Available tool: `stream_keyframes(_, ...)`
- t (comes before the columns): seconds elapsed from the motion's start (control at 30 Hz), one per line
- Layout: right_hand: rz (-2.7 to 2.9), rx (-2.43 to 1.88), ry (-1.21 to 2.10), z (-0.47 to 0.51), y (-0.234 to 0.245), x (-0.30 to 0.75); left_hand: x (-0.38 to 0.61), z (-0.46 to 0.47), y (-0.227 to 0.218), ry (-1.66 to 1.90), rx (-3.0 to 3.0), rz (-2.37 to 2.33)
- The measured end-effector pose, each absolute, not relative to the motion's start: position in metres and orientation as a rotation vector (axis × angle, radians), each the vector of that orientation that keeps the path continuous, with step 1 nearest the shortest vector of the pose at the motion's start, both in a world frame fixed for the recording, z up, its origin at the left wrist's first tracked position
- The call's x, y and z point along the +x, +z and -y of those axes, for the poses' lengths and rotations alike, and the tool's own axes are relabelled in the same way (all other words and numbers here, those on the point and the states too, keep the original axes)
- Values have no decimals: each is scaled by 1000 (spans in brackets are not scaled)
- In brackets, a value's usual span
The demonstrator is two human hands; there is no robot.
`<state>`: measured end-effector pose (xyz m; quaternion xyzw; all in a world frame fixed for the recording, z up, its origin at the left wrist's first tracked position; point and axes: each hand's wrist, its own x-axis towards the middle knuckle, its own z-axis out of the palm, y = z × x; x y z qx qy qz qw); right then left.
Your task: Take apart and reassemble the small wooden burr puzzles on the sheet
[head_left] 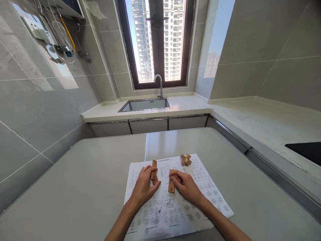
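My left hand [144, 184] is curled around brown wooden puzzle pieces [153, 164], stacked or lying end to end; a dark mark shows on one, and the fingers cover part of them. With fingertips pinched at its upper right edge, my right hand [185, 184] holds a flat wooden puzzle piece [171, 187] marked "2". That piece lies on or just over a white printed sheet [180, 221] covered with small diagrams. Farther up the sheet sits an assembled wooden burr puzzle [186, 159], apart from both hands.
The sheet lies on a pale table [75, 187] with a seam running away from me. Beyond it stand a white counter [190, 102], a sink [145, 104] and a faucet [159, 85] under a window. A black panel [307, 150] is set in the right counter.
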<state>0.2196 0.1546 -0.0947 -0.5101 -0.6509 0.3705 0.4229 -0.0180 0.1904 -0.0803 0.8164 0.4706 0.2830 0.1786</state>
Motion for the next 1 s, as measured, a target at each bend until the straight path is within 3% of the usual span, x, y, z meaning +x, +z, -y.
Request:
stream_keyframes(0.17,1669,-1279,898,-154,-95,220,-10,-186,-75,825,2330,-1242)
stream_keyframes(0.5,1803,-1263,828,-148,-94,218,-19,-190,-67,964,2323,-1809)
stream_keyframes(0.63,1902,-1237,858,-145,-91,220,-15,-186,-66,983,2438,-1645)
stream_keyframes(0.8,1945,-1147,920,-142,-88,221,-10,-181,-68,709,2649,-1169)
stream_keyframes(1.0,1865,-1192,947,-144,-86,219,-18,-190,-79,663,2643,-1334)
